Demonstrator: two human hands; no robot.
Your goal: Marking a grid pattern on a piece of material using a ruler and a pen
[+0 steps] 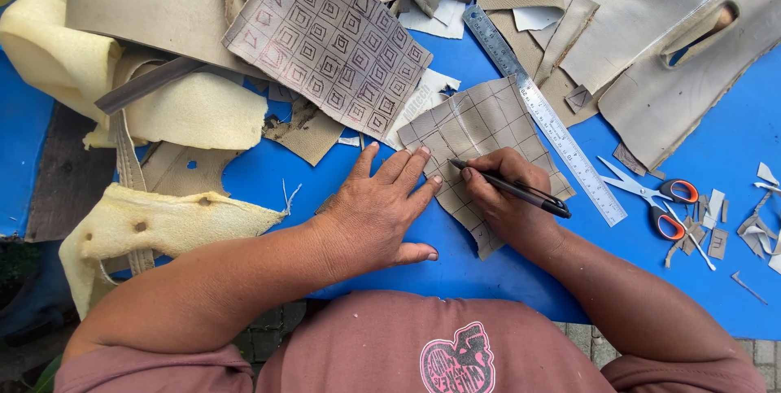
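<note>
A beige piece of leather-like material (480, 124) with a drawn grid lies on the blue table surface (268, 173). My left hand (382, 206) lies flat with fingers spread, its fingertips pressing the piece's left edge. A black pen (512, 188) is gripped in my right hand (504, 198), its tip touching the gridded piece near the left side. A steel ruler (545, 116) lies slanted along the piece's right edge.
Orange-handled scissors (659, 198) lie to the right among small offcuts (716, 238). A larger piece with drawn squares (333, 43) lies behind. Yellow foam (163, 226), beige sheets (651, 27) and a strap crowd the left and back.
</note>
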